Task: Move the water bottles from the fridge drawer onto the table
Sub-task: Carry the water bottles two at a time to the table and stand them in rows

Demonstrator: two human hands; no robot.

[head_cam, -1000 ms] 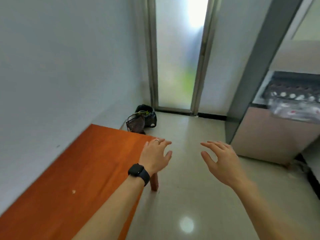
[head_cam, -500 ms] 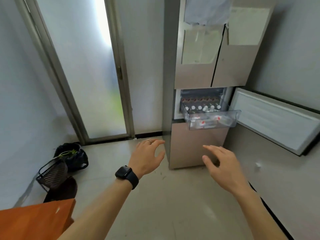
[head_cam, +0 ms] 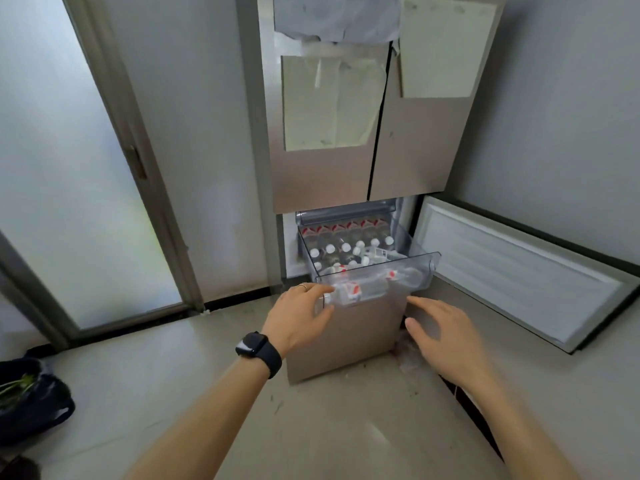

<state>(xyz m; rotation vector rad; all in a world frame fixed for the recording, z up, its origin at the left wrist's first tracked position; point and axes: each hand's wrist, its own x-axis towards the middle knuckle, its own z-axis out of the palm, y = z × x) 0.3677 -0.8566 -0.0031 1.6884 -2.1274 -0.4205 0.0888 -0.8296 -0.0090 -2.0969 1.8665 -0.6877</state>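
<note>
Evidently the task stands at the reaching stage: neither hand carries a bottle, and the fridge drawer is well stocked, so in my judgement most or all of the transfers are outstanding.

The drawer is pulled out from the lower part of the fridge. Water bottles stand in rows towards its rear, white caps up. At least two more lie on their sides behind the clear front wall.

The left hand is at the drawer's front left corner, its fingers spread and lightly curved, gripping nothing. Whether they touch the wall cannot be told. The right hand hovers lower, before the fridge's bottom panel, fingers apart and nearly straight, empty.

Not established:
- The bench is out of view, so any bottles already set on it cannot be counted.
- The bottle total is uncertain: the rear rows run under the compartment above, and the clear plastic blurs the ones lying down.
</note>
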